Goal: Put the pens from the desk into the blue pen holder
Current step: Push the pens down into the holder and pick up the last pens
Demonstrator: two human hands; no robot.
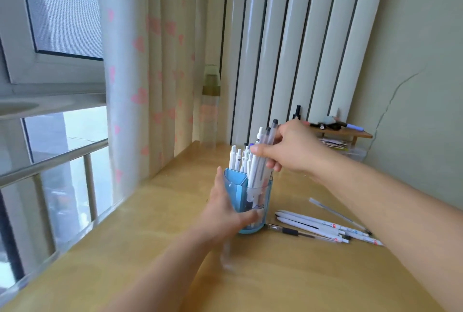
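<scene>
While the left hand (226, 214) curls around the blue pen holder (250, 201), the right hand (288, 147) grips a bundle of pens (258, 166). Their long axes stand near upright, tips down inside the holder, caps tilted right.

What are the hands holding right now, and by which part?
Right hand grips a bundle of white pens near their upper ends; left hand holds the translucent blue pen holder by its side.
</scene>
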